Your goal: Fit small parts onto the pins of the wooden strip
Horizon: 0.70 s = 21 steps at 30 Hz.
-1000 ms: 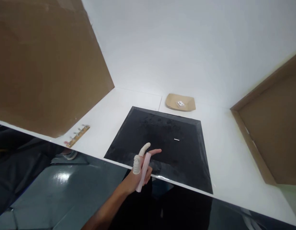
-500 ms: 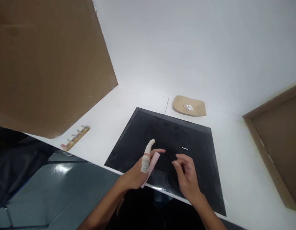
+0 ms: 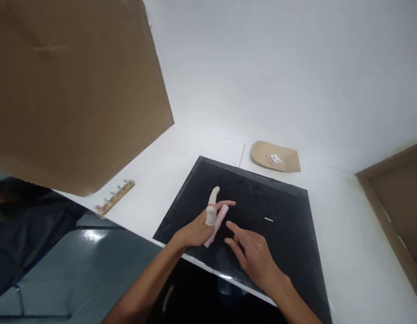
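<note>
My left hand (image 3: 203,225) is closed around a flat, pale pink strip (image 3: 217,226) that tilts up over the near part of a black mat (image 3: 245,189). White finger cots (image 3: 212,208) cover its thumb and one finger. To the right of the strip is my right hand (image 3: 251,249), with thumb and index finger apart and nothing between them. Its fingertips point at the strip without visibly touching it; the other fingers are curled. A small thin white stick (image 3: 268,219) lies on the mat beyond my right hand.
A brown paper tray (image 3: 289,159) at the back holds a small white labelled item (image 3: 274,158). On the left of the white table (image 3: 154,189) lies a wooden strip with metal hooks (image 3: 118,198). Brown cardboard panels (image 3: 93,99) stand at both sides.
My right hand has moved left toward the pink strip, and its thumb and index finger have spread. My left hand still holds the strip, lifted a little. The view has shifted slightly.
</note>
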Each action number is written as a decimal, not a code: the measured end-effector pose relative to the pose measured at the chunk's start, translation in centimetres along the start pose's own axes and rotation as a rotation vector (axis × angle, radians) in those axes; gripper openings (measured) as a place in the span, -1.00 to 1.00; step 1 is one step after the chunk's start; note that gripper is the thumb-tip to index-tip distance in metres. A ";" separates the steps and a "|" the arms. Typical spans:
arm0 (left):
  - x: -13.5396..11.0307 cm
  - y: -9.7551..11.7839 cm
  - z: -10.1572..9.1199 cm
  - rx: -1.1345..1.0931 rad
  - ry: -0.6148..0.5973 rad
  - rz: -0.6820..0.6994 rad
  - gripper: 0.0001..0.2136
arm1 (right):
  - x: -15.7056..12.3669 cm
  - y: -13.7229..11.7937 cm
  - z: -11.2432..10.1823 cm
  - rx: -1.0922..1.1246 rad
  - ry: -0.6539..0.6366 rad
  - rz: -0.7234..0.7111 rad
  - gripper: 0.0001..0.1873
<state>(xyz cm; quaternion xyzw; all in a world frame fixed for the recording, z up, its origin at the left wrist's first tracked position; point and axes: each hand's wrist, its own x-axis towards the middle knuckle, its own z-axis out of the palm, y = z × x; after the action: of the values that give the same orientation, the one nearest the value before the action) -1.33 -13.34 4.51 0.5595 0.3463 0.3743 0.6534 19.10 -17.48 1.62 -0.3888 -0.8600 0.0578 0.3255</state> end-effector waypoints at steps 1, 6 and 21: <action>0.0 -0.1 0.1 0.054 -0.031 -0.014 -0.03 | 0.3 0.0 0.0 -0.058 -0.005 -0.027 -0.61; 0.0 -0.9 0.3 0.065 -0.046 -0.003 -0.07 | 1.9 0.3 0.4 -0.301 -0.060 -0.197 -0.56; -3.0 0.4 -3.3 0.258 0.111 -0.047 -0.08 | 6.1 6.6 1.1 -0.512 -0.196 -0.627 -0.65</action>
<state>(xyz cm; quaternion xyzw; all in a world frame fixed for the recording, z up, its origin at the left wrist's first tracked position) -5.71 -14.38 4.58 0.6090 0.4401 0.3417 0.5645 19.63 -8.43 1.59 -0.1692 -0.9502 -0.2233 0.1368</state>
